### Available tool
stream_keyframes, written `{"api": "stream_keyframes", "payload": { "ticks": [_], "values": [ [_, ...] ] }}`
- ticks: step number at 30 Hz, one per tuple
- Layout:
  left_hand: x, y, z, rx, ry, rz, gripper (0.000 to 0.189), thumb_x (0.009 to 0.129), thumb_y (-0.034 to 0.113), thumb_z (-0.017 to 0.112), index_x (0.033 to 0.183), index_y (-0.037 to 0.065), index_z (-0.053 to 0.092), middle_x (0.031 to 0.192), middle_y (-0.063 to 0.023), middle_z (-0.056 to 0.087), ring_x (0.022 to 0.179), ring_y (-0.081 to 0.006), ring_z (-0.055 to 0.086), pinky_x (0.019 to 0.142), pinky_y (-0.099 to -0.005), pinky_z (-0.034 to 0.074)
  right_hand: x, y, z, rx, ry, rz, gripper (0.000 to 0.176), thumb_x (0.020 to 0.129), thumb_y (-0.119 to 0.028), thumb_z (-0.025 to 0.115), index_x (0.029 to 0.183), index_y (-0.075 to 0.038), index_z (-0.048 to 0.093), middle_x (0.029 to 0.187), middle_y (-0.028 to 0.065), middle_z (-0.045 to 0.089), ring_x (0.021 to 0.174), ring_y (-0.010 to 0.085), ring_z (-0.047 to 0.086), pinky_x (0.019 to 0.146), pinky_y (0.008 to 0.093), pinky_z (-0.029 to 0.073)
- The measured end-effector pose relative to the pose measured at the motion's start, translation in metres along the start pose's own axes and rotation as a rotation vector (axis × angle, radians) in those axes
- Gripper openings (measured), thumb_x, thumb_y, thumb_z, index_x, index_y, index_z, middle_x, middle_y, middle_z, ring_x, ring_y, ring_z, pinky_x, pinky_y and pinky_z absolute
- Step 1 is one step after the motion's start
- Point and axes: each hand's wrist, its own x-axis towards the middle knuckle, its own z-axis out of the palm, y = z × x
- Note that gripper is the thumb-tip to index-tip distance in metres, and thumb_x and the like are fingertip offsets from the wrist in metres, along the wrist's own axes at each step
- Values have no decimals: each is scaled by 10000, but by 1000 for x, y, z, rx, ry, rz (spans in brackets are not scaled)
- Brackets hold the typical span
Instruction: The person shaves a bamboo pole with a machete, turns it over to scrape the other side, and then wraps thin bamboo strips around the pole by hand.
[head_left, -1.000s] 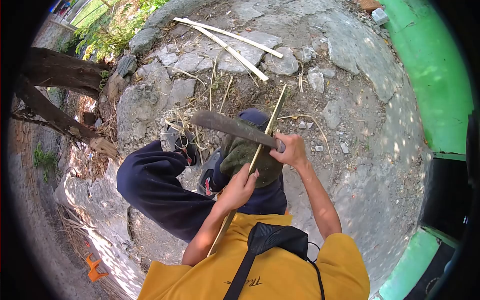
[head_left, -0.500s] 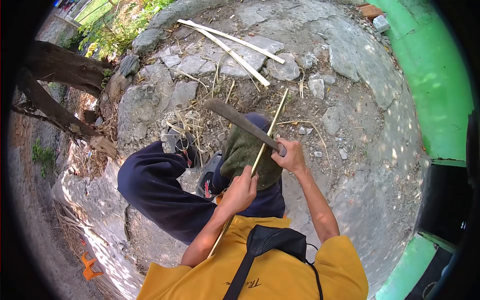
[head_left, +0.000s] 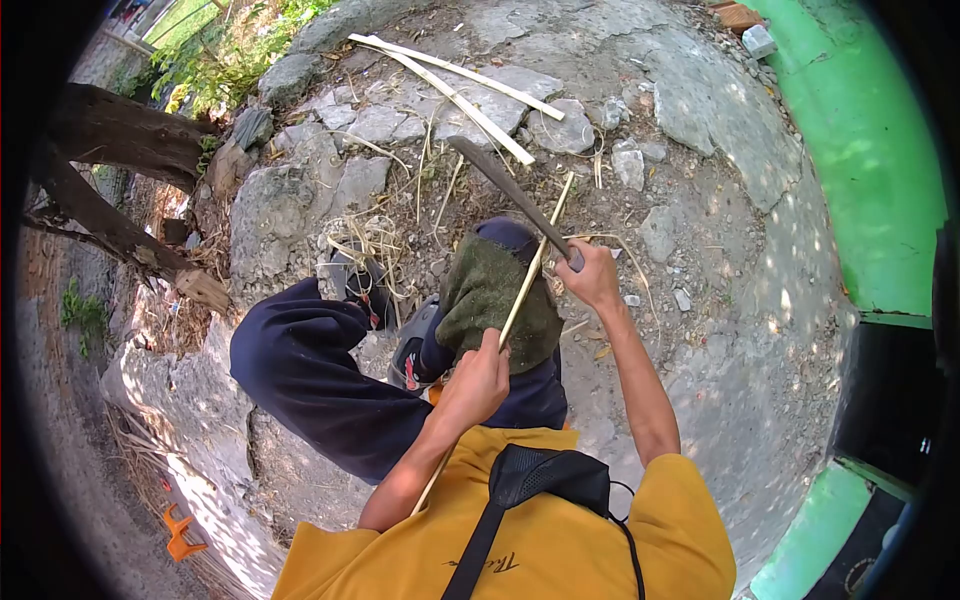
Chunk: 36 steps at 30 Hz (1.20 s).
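Note:
My left hand [head_left: 478,382] is closed around a long pale bamboo strip [head_left: 527,283], which runs from under my left forearm up past my knee. In my right hand [head_left: 592,275] is the handle end of a machete [head_left: 508,184]; its dark, worn blade points up and to the left. The blade crosses the strip near the strip's upper part and appears to lie against it. Beneath the strip, a dark green cloth [head_left: 490,300] covers my knee.
Two pale bamboo strips [head_left: 470,113] lie on broken stone slabs ahead. Curled shavings [head_left: 372,250] are heaped by my shoe. A cut tree trunk [head_left: 130,135] stands at left, a green wall [head_left: 850,150] at right. An orange plastic stool [head_left: 180,533] sits at lower left.
My right hand and the machete have moved up and slightly right, away from me along the strip. The blade is now angled more steeply. My left hand stays almost in place.

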Motion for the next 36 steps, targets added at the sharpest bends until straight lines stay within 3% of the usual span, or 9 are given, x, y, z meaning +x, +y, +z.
{"api": "stream_keyframes", "payload": {
  "ticks": [7, 14, 16, 17, 18, 21, 23, 29, 36],
  "values": [
    [2, -2, 3, 33, 11, 21, 177, 1063, 105, 514, 1082, -42, 418, 765, -393, 620, 804, -609, 614, 711, -662, 428, -10, 6, -3, -58, -65, -247, 283, 720, -346, 759, 850, -94, 743, 628, 146, 659, 601, 377, 676, 596, 458, 531],
    [-23, 8, -21, -116, 33, 207, 196, 1072, 129, 532, 1171, -7, 431, 779, -313, 625, 716, -577, 604, 674, -627, 436, 117, 120, -10, -20, 215, 427, 543, 866, -528, 706, 883, 10, 773, 817, 272, 740, 821, 469, 727, 767, 523, 546],
    [-19, 14, -54, -507, -152, 100, 157, 1127, 191, 501, 1182, 46, 473, 667, -88, 497, 437, -251, 456, 444, -417, 380, 132, 191, 16, 103, 343, 473, 590, 907, -531, 675, 876, 51, 768, 779, 267, 741, 771, 428, 743, 738, 520, 550],
    [-22, 25, -79, -809, -316, -93, 158, 1149, 225, 480, 1180, 70, 486, 646, -13, 434, 393, -128, 371, 378, -328, 329, 123, 172, 9, 352, 349, 520, 475, 964, -455, 688, 683, -89, 573, 530, 5, 517, 402, 145, 506, 377, 349, 362],
    [-24, 26, -95, -905, -272, -26, 212, 1173, 301, 425, 1180, 101, 496, 655, 63, 342, 392, -26, 279, 349, -213, 234, 111, 145, -2, 474, 302, 554, 482, 980, -452, 667, 661, -117, 530, 510, -4, 490, 388, 142, 484, 368, 335, 367],
    [-22, 30, -160, -1142, -167, 13, 296, 1178, 373, 385, 1183, 98, 495, 663, 60, 309, 377, -53, 288, 333, -229, 282, 113, 184, 18, 349, 352, 438, 496, 1009, -443, 644, 659, -119, 510, 514, 4, 491, 382, 149, 484, 368, 345, 368],
    [-21, 35, -202, -1199, -19, 80, 280, 1177, 386, 372, 1218, 134, 487, 668, 56, 335, 380, -50, 274, 330, -232, 282, 118, 196, 26, 236, 305, 427, 492, 944, -411, 690, 817, 64, 702, 695, 164, 683, 668, 316, 670, 693, 496, 498],
    [-28, 2, -338, -1051, 442, 399, 210, 1171, 374, 408, 1232, 184, 474, 747, 31, 377, 478, -92, 371, 434, -263, 392, 112, 52, 6, -129, 141, -73, 444, 855, -389, 765, 765, 33, 662, 679, 215, 650, 655, 400, 657, 696, 549, 499],
    [-61, -13, -411, -1090, 847, 791, 143, 1155, 185, 470, 1249, 231, 372, 933, -19, 466, 833, -185, 570, 847, -425, 567, 136, -60, 60, -278, -228, -155, 505, 704, -515, 843, 870, -39, 798, 819, 194, 759, 830, 369, 762, 785, 493, 582]
  ]
}}
